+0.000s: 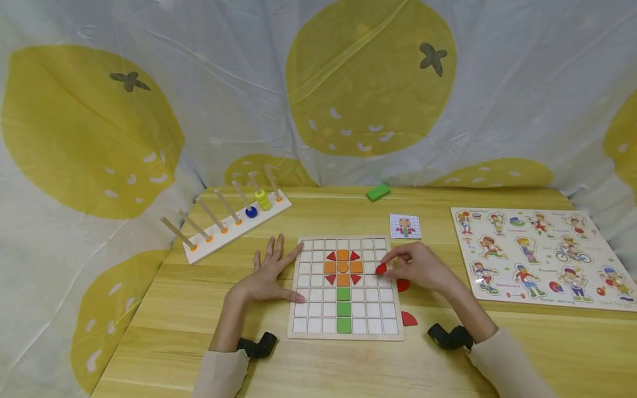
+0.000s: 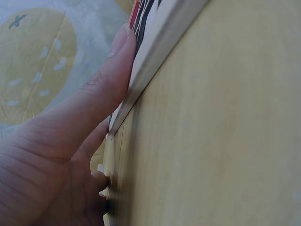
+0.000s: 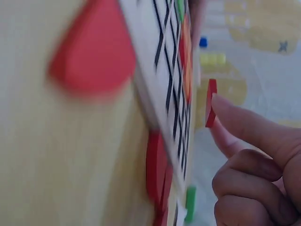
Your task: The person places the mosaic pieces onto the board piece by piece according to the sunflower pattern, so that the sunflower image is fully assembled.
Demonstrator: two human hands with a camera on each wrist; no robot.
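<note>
A white gridded board (image 1: 301, 312) with a pale wooden rim lies on the table. Along its middle column stand three green squares (image 1: 344, 309), below a cross of orange squares (image 1: 343, 255) with an orange disc (image 1: 343, 267) at the centre and red triangles (image 1: 355, 279) between the arms. My left hand (image 1: 264, 281) rests with spread fingers at the board's left edge, thumb on the rim. Over the right-hand columns, my right hand (image 1: 415, 268) pinches a red wooden piece (image 3: 211, 101) between thumb and index finger, held off the board; its outline is partly hidden.
Red quarter-circle pieces (image 1: 410, 319) lie beside the board's right edge. Behind it are a small pattern card (image 1: 405, 226) and a green block (image 1: 378, 193). A peg rack (image 1: 239, 226) with blue and yellow beads stands back left; a sports picture puzzle (image 1: 542, 257) lies right.
</note>
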